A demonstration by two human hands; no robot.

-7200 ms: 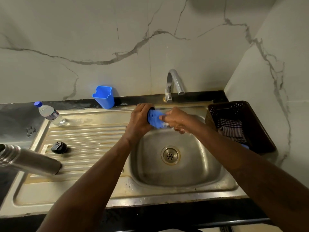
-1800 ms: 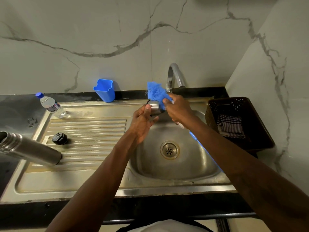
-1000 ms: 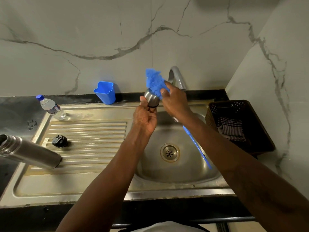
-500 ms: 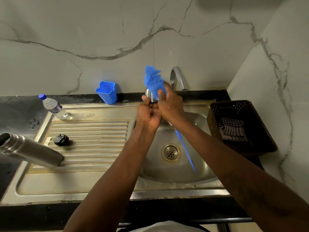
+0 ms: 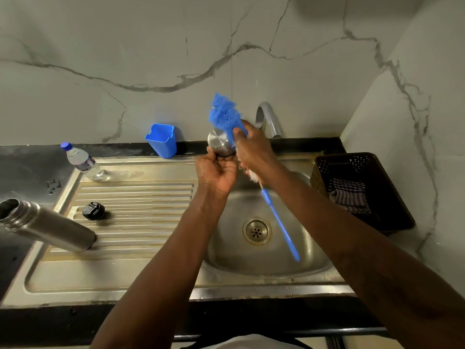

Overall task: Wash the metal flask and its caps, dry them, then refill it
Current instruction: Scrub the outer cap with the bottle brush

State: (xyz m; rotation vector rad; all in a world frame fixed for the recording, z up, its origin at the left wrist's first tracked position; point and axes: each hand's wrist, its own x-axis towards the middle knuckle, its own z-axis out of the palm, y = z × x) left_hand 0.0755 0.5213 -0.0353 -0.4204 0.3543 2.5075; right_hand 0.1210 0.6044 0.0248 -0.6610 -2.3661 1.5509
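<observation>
arms: both bare, hand to frame edge | left hand: wet, droplets glinting at its 9 o'clock side and wrist | right hand: white suds under the heel, its 6 o'clock | top: white cloth, frame 6 o'clock, dark line round it, cut unclear

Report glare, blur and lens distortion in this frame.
Head view: the wide-angle lens bows the front rim of the sink. Head view: there are soft highlights, not blown-out glare, on the steel cap and flask. Head view: the bristles of the blue brush look slightly smeared, and the rest is fairly sharp.
</observation>
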